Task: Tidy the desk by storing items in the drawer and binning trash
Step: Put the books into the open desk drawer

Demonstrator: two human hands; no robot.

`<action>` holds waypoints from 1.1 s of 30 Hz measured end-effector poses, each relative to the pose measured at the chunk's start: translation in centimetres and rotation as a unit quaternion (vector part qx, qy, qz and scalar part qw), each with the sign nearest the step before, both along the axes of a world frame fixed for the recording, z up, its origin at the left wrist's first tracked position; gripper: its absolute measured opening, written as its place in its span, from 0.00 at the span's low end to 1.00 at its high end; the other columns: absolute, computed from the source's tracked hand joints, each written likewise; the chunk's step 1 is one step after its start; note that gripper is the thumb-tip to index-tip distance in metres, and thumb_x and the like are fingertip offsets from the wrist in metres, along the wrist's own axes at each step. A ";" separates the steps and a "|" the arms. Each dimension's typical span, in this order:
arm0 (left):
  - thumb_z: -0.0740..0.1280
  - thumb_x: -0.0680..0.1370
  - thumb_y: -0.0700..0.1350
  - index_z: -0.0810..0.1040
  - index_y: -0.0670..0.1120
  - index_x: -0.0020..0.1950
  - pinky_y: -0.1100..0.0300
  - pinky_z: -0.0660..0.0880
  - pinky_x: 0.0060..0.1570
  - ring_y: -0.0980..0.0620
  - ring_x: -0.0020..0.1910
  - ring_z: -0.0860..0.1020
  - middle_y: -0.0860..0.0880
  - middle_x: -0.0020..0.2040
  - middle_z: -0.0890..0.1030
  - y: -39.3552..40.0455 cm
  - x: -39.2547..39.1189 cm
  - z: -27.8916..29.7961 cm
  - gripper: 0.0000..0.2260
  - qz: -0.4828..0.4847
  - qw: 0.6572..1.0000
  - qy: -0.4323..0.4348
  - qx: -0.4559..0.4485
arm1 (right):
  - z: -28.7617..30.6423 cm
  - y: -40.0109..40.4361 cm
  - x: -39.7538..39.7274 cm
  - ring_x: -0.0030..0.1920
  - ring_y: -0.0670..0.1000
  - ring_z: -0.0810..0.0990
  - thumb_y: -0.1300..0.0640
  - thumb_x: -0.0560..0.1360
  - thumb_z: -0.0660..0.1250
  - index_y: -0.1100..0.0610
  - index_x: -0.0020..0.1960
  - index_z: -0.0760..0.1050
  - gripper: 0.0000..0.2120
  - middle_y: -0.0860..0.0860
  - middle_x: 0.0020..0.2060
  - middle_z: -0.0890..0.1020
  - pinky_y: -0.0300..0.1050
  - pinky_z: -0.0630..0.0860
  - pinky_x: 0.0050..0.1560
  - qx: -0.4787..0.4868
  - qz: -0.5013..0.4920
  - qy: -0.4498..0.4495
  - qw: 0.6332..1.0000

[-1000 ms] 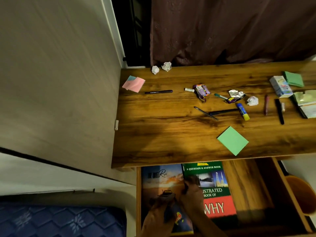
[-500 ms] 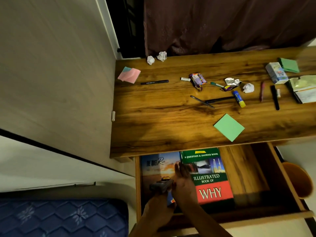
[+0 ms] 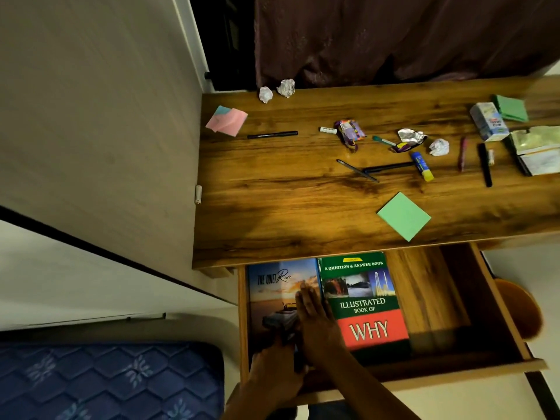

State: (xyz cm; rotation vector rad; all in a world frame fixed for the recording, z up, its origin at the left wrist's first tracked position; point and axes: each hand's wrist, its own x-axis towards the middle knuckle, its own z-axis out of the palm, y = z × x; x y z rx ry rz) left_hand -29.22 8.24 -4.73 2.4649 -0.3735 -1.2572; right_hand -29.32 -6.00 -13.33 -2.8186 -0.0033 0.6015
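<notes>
The open wooden drawer [image 3: 512, 331] under the desk [image 3: 272, 207] holds two books side by side: "The Quiet Ride" [image 3: 272, 286] on the left and the green and red "Illustrated Book of Why" [image 3: 366, 301] on the right. My left hand [image 3: 272, 374] grips a small dark object [image 3: 280, 322] over the left book; it is too blurred to name. My right hand [image 3: 315, 322] lies flat with straight fingers along the seam between the two books. On the desk lie crumpled paper balls [image 3: 286, 87], wrappers [image 3: 351, 131], pens [image 3: 272, 134] and a green sticky pad [image 3: 404, 215].
An orange bin [image 3: 521, 310] stands on the floor right of the drawer. A glue stick [image 3: 421, 165], a small box [image 3: 488, 121] and pink notes [image 3: 227, 121] lie on the desk. A wall panel runs along the left; a blue mattress [image 3: 106, 383] is at lower left.
Both hands have moved further into the drawer over the left book. My right hand's fingers have stretched out flat. The view has tilted so more of the drawer shows.
</notes>
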 end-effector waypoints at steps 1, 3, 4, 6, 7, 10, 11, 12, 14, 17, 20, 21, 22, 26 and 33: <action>0.63 0.80 0.58 0.58 0.61 0.80 0.49 0.69 0.73 0.48 0.73 0.72 0.53 0.78 0.67 0.0 0.0 0.3 0.29 0.001 1.000 0.006 -0.002 | 0.6 0.1 0.0 0.78 0.59 0.31 0.45 0.76 0.69 0.59 0.79 0.34 0.51 0.55 0.77 0.30 0.55 0.33 0.76 0.001 -0.001 0.019 1.000; 0.63 0.79 0.59 0.60 0.62 0.79 0.50 0.68 0.74 0.50 0.74 0.71 0.55 0.77 0.68 0.0 0.1 0.3 0.29 0.013 1.000 0.013 -0.012 | 1.1 0.0 -0.1 0.78 0.57 0.30 0.46 0.77 0.69 0.57 0.80 0.35 0.49 0.54 0.77 0.30 0.56 0.36 0.79 0.021 -0.002 0.022 1.000; 0.63 0.79 0.59 0.61 0.62 0.79 0.52 0.67 0.74 0.51 0.73 0.71 0.55 0.77 0.69 0.0 0.2 0.4 0.28 0.022 1.000 0.010 -0.019 | 1.4 -0.1 -0.3 0.79 0.58 0.35 0.45 0.76 0.70 0.56 0.81 0.39 0.50 0.54 0.79 0.34 0.59 0.44 0.81 0.026 -0.002 0.021 0.999; 0.63 0.79 0.60 0.64 0.61 0.77 0.54 0.69 0.73 0.52 0.72 0.73 0.55 0.74 0.73 -0.2 0.3 0.5 0.26 0.027 0.999 0.004 -0.022 | 1.6 -0.9 -1.3 0.80 0.60 0.47 0.44 0.71 0.74 0.56 0.82 0.50 0.49 0.56 0.81 0.46 0.63 0.61 0.77 0.049 -0.025 0.029 0.998; 0.63 0.79 0.61 0.65 0.61 0.76 0.54 0.71 0.71 0.53 0.70 0.74 0.56 0.73 0.74 -0.3 0.3 0.6 0.26 0.029 0.999 0.006 -0.025 | 1.5 -1.4 -1.7 0.80 0.61 0.51 0.43 0.71 0.73 0.57 0.82 0.53 0.48 0.57 0.81 0.50 0.64 0.65 0.75 0.058 -0.039 0.009 0.998; 0.63 0.79 0.61 0.64 0.62 0.77 0.58 0.69 0.72 0.54 0.72 0.73 0.58 0.73 0.73 -0.8 0.3 1.3 0.26 0.051 0.997 0.007 -0.060 | 3.0 -3.5 -2.3 0.81 0.62 0.42 0.42 0.75 0.65 0.55 0.83 0.44 0.46 0.58 0.82 0.44 0.62 0.57 0.79 0.067 -0.085 -0.013 0.994; 0.63 0.79 0.60 0.66 0.62 0.75 0.62 0.68 0.71 0.55 0.72 0.72 0.60 0.73 0.72 -1.0 0.3 1.8 0.24 0.058 0.995 0.001 -0.078 | 3.7 -4.4 -2.4 0.81 0.61 0.39 0.40 0.75 0.62 0.53 0.83 0.40 0.46 0.57 0.82 0.41 0.60 0.54 0.80 0.081 -0.118 -0.002 0.990; 0.64 0.80 0.59 0.71 0.63 0.71 0.65 0.68 0.68 0.57 0.71 0.73 0.61 0.70 0.74 -1.4 0.2 2.2 0.19 0.071 0.992 -0.006 -0.101 | 4.6 -5.3 -2.7 0.81 0.60 0.38 0.38 0.75 0.61 0.50 0.83 0.39 0.46 0.57 0.82 0.41 0.58 0.52 0.81 0.101 -0.151 0.004 0.983; 0.67 0.80 0.57 0.76 0.67 0.56 0.73 0.69 0.60 0.62 0.65 0.74 0.68 0.60 0.75 -2.2 -0.2 3.5 0.07 0.107 0.984 -0.017 -0.141 | 6.6 -7.2 -3.4 0.81 0.58 0.38 0.36 0.73 0.61 0.47 0.82 0.39 0.46 0.56 0.82 0.42 0.53 0.48 0.82 0.130 -0.214 0.010 0.968; 0.73 0.79 0.48 0.78 0.67 0.53 0.77 0.72 0.51 0.66 0.62 0.75 0.71 0.59 0.74 -3.0 -1.6 3.9 0.12 0.229 0.945 0.009 -0.234 | 9.4 -10.5 -5.2 0.81 0.56 0.38 0.33 0.74 0.62 0.49 0.83 0.44 0.47 0.54 0.83 0.45 0.54 0.45 0.81 0.128 -0.265 -0.019 0.955; 0.70 0.78 0.34 0.82 0.52 0.57 0.64 0.77 0.51 0.51 0.63 0.78 0.54 0.62 0.81 -3.4 -2.8 3.7 0.14 0.476 0.818 0.071 -0.313 | 12.4 -13.3 -7.0 0.82 0.54 0.41 0.31 0.72 0.67 0.43 0.82 0.47 0.47 0.49 0.83 0.46 0.63 0.53 0.80 0.170 -0.372 -0.030 0.912; 0.67 0.80 0.33 0.82 0.47 0.56 0.57 0.76 0.54 0.46 0.64 0.78 0.48 0.60 0.83 -3.6 -2.8 4.1 0.12 0.537 0.774 0.092 -0.322 | 14.0 -14.1 -7.5 0.82 0.55 0.47 0.31 0.70 0.69 0.40 0.82 0.50 0.47 0.47 0.82 0.48 0.65 0.60 0.77 0.222 -0.422 -0.019 0.879; 0.64 0.82 0.35 0.82 0.43 0.57 0.50 0.75 0.58 0.43 0.63 0.78 0.45 0.60 0.83 -3.8 -2.8 4.5 0.09 0.581 0.737 0.107 -0.330 | 15.4 -14.9 -7.9 0.80 0.57 0.57 0.31 0.69 0.71 0.37 0.80 0.54 0.45 0.47 0.81 0.55 0.64 0.69 0.72 0.285 -0.478 -0.005 0.831; 0.63 0.83 0.43 0.83 0.43 0.60 0.48 0.79 0.50 0.45 0.55 0.85 0.45 0.55 0.87 -5.5 -5.0 7.1 0.11 0.672 0.661 0.011 -0.332 | 19.9 -18.3 -10.2 0.52 0.46 0.84 0.46 0.76 0.73 0.44 0.65 0.76 0.19 0.44 0.55 0.84 0.34 0.79 0.39 0.418 -0.531 -0.031 0.736; 0.59 0.84 0.51 0.78 0.47 0.47 0.56 0.73 0.48 0.48 0.51 0.83 0.45 0.55 0.82 -10.0 -12.4 6.3 0.12 0.854 0.432 0.088 -0.277 | 19.1 -21.7 -14.8 0.58 0.64 0.84 0.44 0.78 0.66 0.62 0.62 0.78 0.23 0.61 0.55 0.86 0.59 0.78 0.58 0.541 -0.627 0.282 0.485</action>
